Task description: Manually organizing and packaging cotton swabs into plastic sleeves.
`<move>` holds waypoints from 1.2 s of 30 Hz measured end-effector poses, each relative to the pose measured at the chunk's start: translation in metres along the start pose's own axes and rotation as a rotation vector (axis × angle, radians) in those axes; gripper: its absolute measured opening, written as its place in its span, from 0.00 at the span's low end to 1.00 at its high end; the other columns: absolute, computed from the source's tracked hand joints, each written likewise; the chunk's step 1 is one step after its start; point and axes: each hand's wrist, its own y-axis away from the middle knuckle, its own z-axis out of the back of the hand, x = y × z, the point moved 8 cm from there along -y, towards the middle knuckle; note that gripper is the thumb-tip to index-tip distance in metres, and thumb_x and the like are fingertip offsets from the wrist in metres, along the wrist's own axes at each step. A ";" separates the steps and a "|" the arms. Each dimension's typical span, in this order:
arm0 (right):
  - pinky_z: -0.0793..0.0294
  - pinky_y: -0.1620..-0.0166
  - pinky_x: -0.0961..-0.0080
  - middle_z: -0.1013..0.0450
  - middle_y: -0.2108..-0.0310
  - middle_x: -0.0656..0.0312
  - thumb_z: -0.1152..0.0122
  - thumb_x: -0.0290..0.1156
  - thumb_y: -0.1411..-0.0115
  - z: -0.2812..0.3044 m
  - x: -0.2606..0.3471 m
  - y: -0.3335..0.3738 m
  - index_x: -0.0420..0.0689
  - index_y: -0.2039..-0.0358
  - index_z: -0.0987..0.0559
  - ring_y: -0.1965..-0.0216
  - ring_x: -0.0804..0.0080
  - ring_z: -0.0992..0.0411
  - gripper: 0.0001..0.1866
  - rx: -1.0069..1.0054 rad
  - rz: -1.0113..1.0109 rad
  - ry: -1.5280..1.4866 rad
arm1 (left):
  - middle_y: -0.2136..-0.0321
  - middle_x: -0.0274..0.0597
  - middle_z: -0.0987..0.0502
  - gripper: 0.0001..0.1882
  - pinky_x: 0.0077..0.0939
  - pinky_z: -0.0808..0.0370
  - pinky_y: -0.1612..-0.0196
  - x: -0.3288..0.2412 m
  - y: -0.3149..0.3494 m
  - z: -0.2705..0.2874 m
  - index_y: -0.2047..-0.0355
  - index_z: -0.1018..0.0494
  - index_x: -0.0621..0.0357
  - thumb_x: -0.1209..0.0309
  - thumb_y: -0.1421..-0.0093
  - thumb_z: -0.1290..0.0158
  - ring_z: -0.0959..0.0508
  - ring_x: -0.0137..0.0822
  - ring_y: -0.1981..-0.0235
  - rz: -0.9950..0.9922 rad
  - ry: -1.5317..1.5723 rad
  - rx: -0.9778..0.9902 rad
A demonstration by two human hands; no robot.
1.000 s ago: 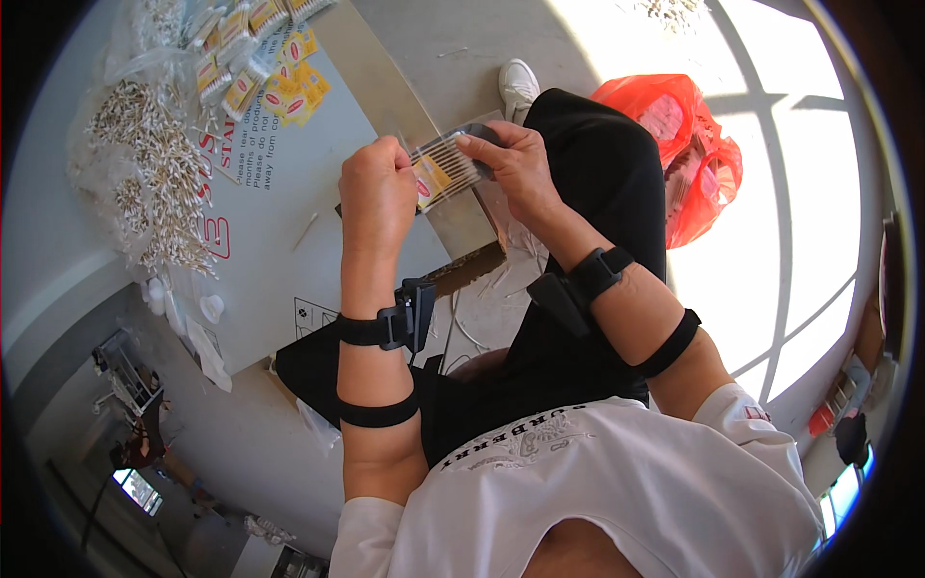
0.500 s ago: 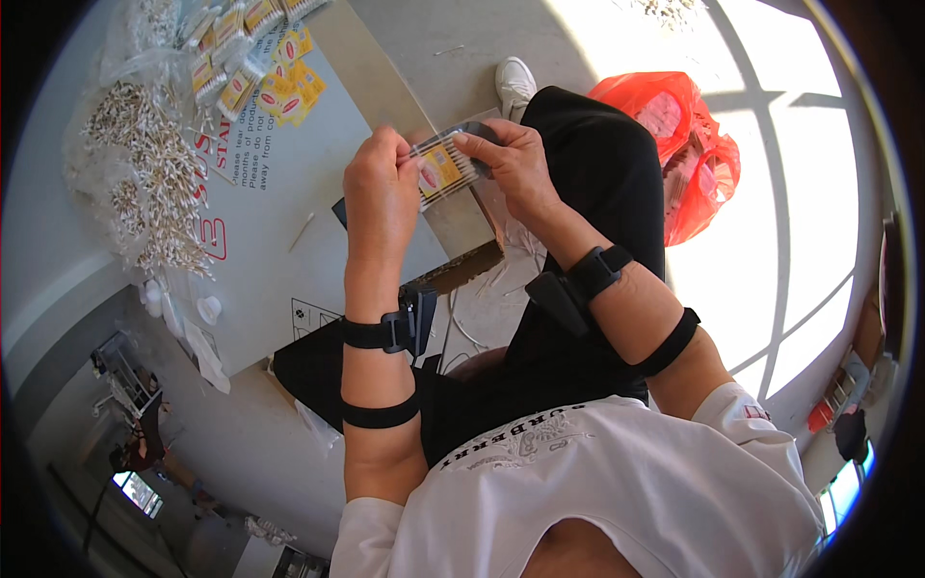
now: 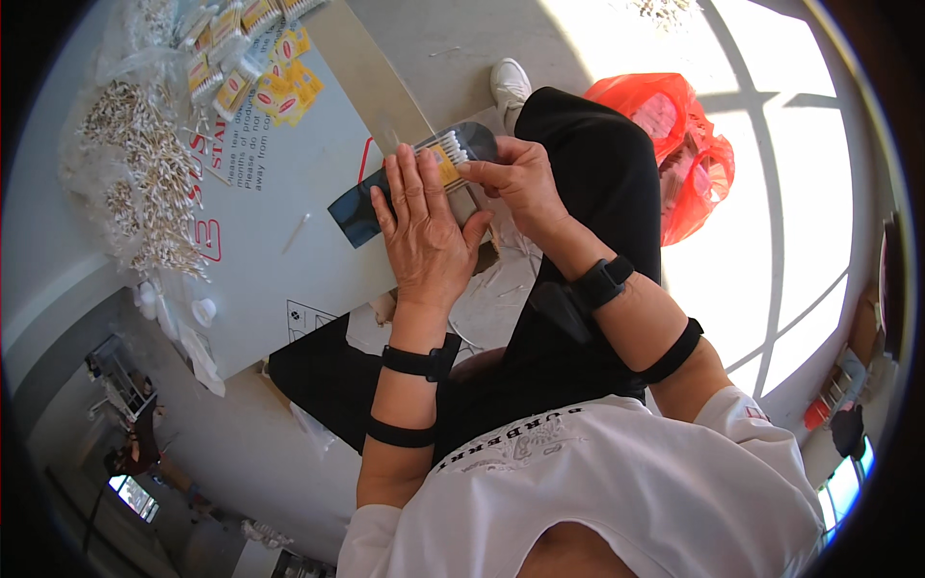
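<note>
A small clear pack of cotton swabs (image 3: pixel 451 152) with a yellow card inside lies at the corner of the board, white tips toward my right. My left hand (image 3: pixel 422 226) rests on it, palm down and fingers stretched out, covering part of it. The thumb and fingers of my right hand (image 3: pixel 520 183) pinch the pack's right end. Beneath the pack and my left hand is a dark, flat, shiny piece (image 3: pixel 356 212); its rounded dark end shows near my right fingers. A single loose cotton swab (image 3: pixel 297 233) lies left of my left hand.
A heap of loose cotton swabs (image 3: pixel 145 183) in clear plastic covers the grey board's (image 3: pixel 260 289) left side. Filled packs (image 3: pixel 229 34) and yellow cards (image 3: pixel 289 91) lie at its far end. A red plastic bag (image 3: pixel 689 144) stands on the floor beyond my right leg.
The pack has come down from between my raised hands onto the dark piece. My left hand has gone from pinching to lying flat over it; my right hand still grips its end.
</note>
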 end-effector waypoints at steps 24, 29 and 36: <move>0.31 0.75 0.82 0.23 0.75 0.65 0.30 0.24 0.48 -0.008 0.001 -0.002 0.36 0.70 0.18 0.76 0.83 0.29 0.06 0.020 0.067 0.067 | 0.31 0.63 0.54 0.50 0.52 0.60 0.30 -0.005 -0.003 -0.002 0.31 0.56 0.66 0.47 0.41 0.46 0.57 0.56 0.29 0.053 0.018 -0.092; 0.31 0.74 0.83 0.22 0.74 0.64 0.31 0.22 0.48 -0.007 0.000 -0.001 0.36 0.68 0.18 0.75 0.83 0.28 0.07 -0.002 0.041 0.053 | 0.31 0.63 0.54 0.50 0.53 0.61 0.30 -0.005 -0.004 -0.003 0.31 0.56 0.66 0.47 0.41 0.46 0.57 0.56 0.29 0.057 0.033 -0.088; 0.37 0.75 0.84 0.26 0.78 0.68 0.30 0.30 0.45 -0.003 -0.006 -0.010 0.38 0.71 0.18 0.78 0.84 0.34 0.09 0.026 0.051 0.157 | 0.31 0.62 0.55 0.48 0.54 0.61 0.31 -0.003 -0.003 -0.001 0.32 0.54 0.67 0.47 0.40 0.48 0.57 0.55 0.29 0.060 0.091 -0.135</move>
